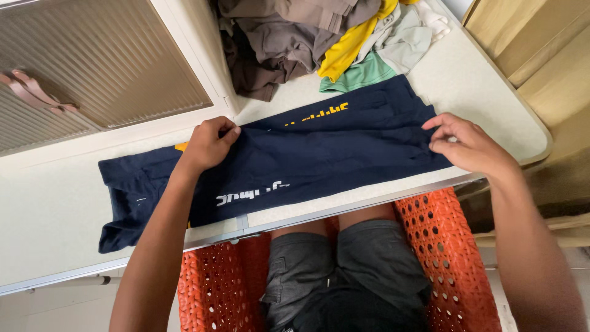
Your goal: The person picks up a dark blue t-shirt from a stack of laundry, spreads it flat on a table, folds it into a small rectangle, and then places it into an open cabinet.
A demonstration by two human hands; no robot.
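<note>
A home laundry corner: a pale folding table (55,215) with a heap of mixed clothes (319,43) at the far edge (an orange plastic chair (455,258) near).

The person wears dark grey fabric shorts (344,264) and a black top (359,310), both forearms bare of sleeves.

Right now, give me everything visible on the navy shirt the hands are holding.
The navy shirt looks like soft knit cloth with yellow and white printing. It lies flat, folded lengthwise across the pale table, one sleeve spread at the left. The left hand pinches the upper fold edge, and the right hand pinches its right end. Its far edge lies close to the pile of clothes.
</note>
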